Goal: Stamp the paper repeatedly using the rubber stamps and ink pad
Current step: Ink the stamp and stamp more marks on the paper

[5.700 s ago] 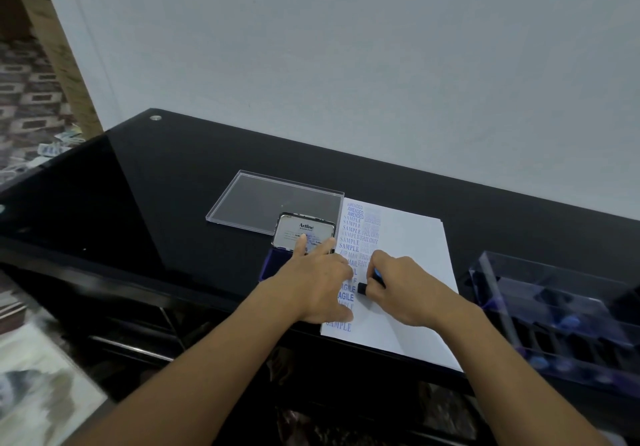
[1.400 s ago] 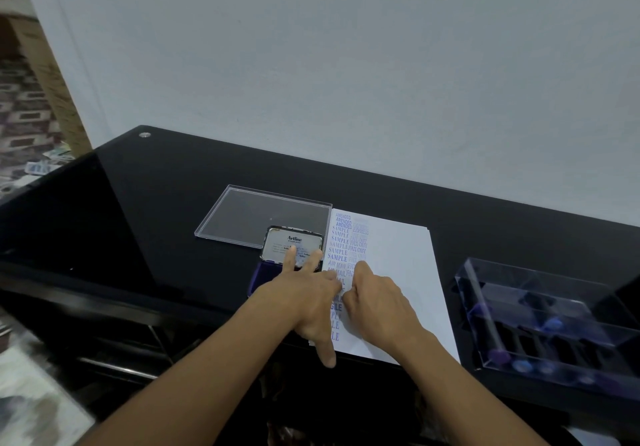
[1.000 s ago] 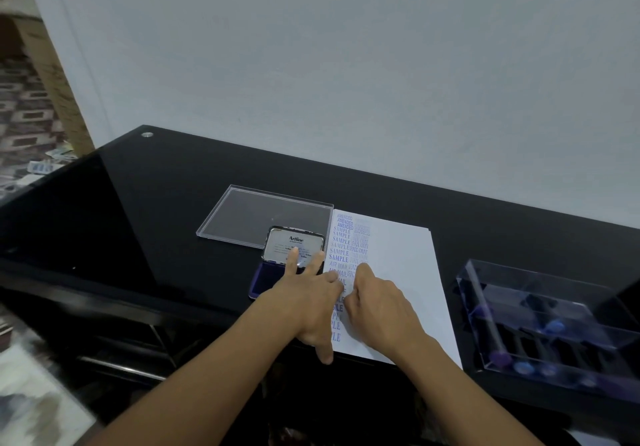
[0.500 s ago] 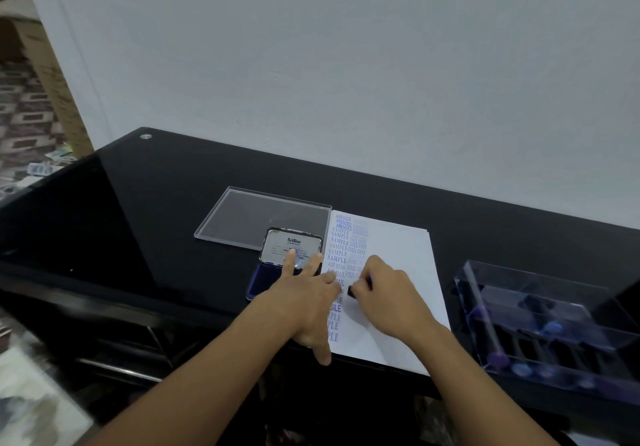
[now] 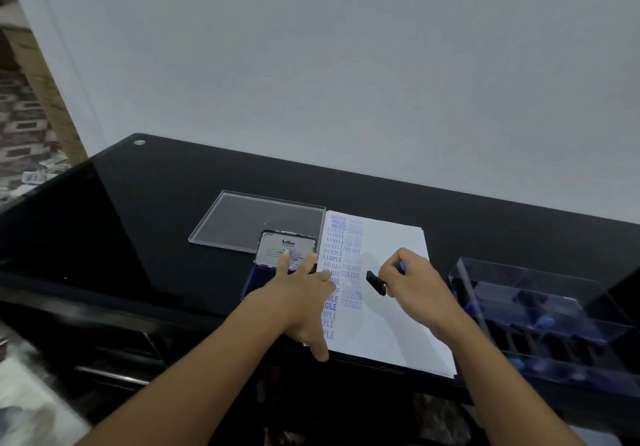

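**Two printed columns (image 5: 343, 262), pad on the far side of them**

Both hands work at the near edge of the black table (image 5: 156, 220). The left hand (image 5: 304, 302) lies flat with fingers spread, palm on the left edge of the paper (image 5: 391, 328) and fingertips over the ink pad (image 5: 258, 281).

The right hand (image 5: 415, 286) pinches the stamp (image 5: 375, 283) by its blue handle, fingers curled round it. The stamp's black base points left, seemingly just off the sheet, beside the second column.

From the stamp, the ink pad lies to the left, across both printed columns, with its lid (image 5: 287, 248) tipped up behind it. The left hand is nearer the pad and covers part of it, so re-inking probably means reaching past those fingers.

Farther back lies a clear plastic cover (image 5: 249, 220). To the right, well apart, a clear box (image 5: 540, 314) holds more stamps.
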Demonstrator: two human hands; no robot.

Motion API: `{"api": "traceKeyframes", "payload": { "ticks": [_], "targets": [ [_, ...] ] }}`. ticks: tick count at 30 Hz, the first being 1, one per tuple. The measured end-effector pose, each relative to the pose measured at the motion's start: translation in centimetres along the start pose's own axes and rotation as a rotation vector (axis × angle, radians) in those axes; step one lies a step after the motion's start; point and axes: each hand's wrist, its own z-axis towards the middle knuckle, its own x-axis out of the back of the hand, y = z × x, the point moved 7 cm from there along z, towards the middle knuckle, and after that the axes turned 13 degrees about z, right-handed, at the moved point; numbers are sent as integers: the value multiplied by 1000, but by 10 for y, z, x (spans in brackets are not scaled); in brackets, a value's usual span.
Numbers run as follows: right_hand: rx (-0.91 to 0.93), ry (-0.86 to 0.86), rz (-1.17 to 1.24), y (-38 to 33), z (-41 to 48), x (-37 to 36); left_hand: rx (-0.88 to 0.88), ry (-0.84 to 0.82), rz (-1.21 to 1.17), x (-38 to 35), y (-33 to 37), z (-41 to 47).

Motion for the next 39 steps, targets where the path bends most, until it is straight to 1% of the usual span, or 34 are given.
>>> {"api": "traceKeyframes", "payload": {
  "ticks": [13,19,21,23,26,28,32,37,39],
  "targets": [
    [28,-32,26,6,-4,2,18,-52,-17,7,-2,5],
    [76,-36,-2,6,-7,5,12,-36,-14,12,0,3],
    [95,-33,-8,6,-7,8,16,3,-18,17,4,4],
    [112,-17,-8,7,-6,15,20,90,-35,28,11,6],
    [125,37,-18,8,-5,35,28,244,-135,47,23,10],
    [129,85,-47,10,-6,57,24,313,-198,58,33,16],
    [130,200,-33,20,-12,112,1,355,-241,74,58,31],
    [30,314,57,57,-14,176,-17,441,-295,94,99,46],
    [9,374,35,71,-16,199,-35,455,-300,100,118,55]
  ]
}}
